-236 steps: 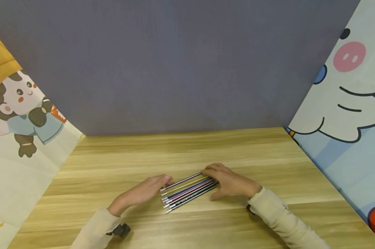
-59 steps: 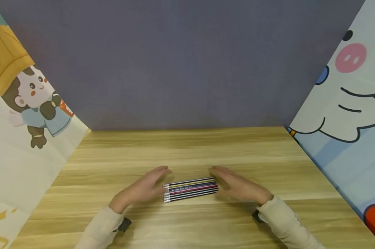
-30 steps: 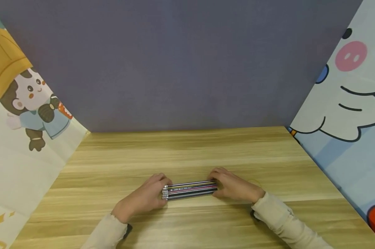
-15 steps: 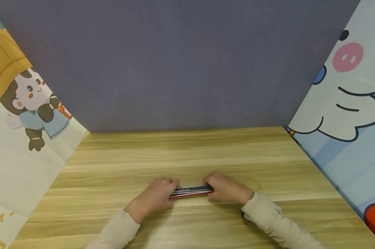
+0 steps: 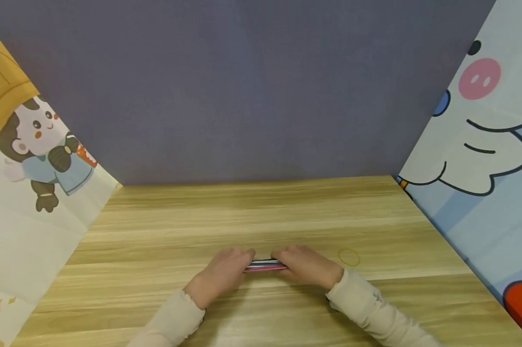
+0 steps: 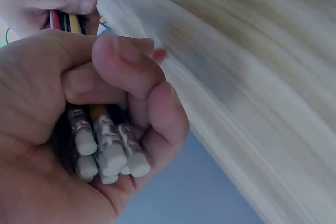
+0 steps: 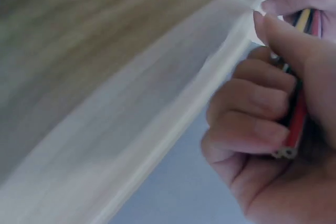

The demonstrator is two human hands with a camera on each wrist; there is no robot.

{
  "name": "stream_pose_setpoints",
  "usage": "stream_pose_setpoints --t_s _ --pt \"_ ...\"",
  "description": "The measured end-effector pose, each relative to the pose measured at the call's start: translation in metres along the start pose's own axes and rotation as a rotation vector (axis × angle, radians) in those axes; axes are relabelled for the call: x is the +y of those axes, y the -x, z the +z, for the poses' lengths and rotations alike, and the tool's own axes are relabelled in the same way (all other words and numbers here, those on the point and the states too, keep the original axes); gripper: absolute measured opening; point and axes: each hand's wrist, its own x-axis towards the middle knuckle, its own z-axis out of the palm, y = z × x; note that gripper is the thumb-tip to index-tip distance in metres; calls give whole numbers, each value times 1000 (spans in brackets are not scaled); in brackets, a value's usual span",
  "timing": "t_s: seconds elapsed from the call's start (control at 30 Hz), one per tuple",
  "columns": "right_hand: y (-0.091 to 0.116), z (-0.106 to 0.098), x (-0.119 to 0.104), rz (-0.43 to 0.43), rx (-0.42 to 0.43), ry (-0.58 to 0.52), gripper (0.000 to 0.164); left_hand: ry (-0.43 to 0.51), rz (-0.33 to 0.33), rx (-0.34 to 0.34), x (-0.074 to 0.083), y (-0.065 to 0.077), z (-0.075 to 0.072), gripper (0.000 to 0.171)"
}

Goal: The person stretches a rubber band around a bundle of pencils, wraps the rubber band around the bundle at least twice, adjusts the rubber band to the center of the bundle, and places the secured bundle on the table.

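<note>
A bundle of several pencils (image 5: 266, 264) spans the gap between my two hands in the head view. My left hand (image 5: 223, 272) grips the eraser end, fingers curled round it. White erasers (image 6: 113, 156) in metal ferrules poke out of that fist in the left wrist view. Around the other end curls my right hand (image 5: 308, 265); the unsharpened tips (image 7: 285, 152) show below its fingers in the right wrist view. Red, yellow and black barrels are visible. Most of each pencil's length is hidden inside the hands.
A thin yellow rubber band (image 5: 349, 257) lies on the wooden table (image 5: 261, 212), right of my right hand. A dark grey panel (image 5: 261, 96) stands along the table's far edge. Cartoon-printed sheets (image 5: 482, 144) flank both sides.
The pencils were spread flat on the table, then squared together between both hands. Now both hands grip them in a tight bundle and have come closer together. The rubber band has come into view.
</note>
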Motion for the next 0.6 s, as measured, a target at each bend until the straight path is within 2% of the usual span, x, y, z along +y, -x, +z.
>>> stream_pose_setpoints --t_s 0.1,0.2,0.3,0.37,0.43,0.6 --pt "2 -2 -4 25 -17 22 18 15 -11 -22 7 -3 -1 22" --pt "6 -7 -11 37 0 90 19 48 -18 -35 16 -8 1 24" --pt "7 -10 -21 21 34 183 17 129 -8 -45 25 -12 4 23" --pt "8 -12 -25 8 46 195 16 209 0 -51 30 -14 5 21" --pt "8 -16 -27 -2 46 159 16 317 -4 -68 34 -14 6 19" --pt "11 -38 -21 51 31 -119 12 662 -53 -127 33 -13 5 18"
